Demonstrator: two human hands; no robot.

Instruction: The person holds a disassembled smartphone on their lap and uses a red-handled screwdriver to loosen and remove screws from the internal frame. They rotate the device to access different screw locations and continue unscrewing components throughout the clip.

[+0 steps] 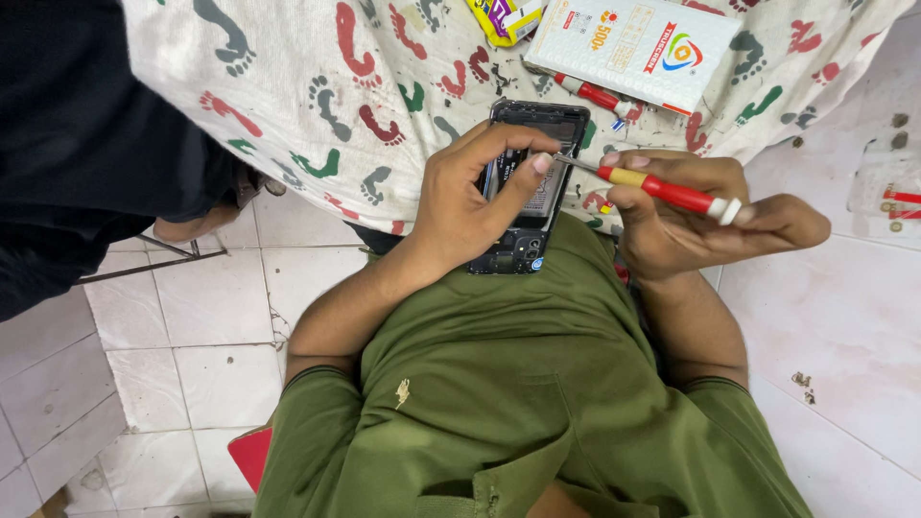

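My left hand (472, 197) grips a black phone (533, 187) with its back cover off, resting on my lap, thumb pressed on its insides. My right hand (696, 223) holds a small red and yellow screwdriver (662, 190), its metal tip pointing left and touching the phone's right edge by my left thumb. I wear an olive green shirt (499, 384).
A cloth printed with footprints (365, 77) lies ahead on the white tiled floor (221, 317). On it lie a white flat box (638, 48), a yellow packet (504, 19) and another red screwdriver (595, 94). A person in dark clothes (86, 134) sits at left.
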